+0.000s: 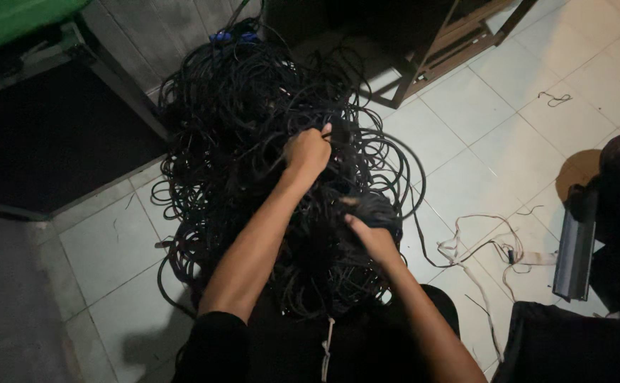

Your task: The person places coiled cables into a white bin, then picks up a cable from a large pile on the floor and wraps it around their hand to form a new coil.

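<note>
Black cables (253, 128) lie in one big tangled heap on the white tiled floor (480, 142), in front of the person. Left hand (307, 152) is clenched around some strands near the top of the heap. Right hand (370, 230) grasps a dark bundle of cable (375, 211) lower down. Thin pale wires (487, 245) lie nearby on the right.

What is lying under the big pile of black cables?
Around the pile of black cables, pale floor tiles show, so it seems to rest on them. The floor directly beneath is covered. Left hand and right hand grip strands.
</note>
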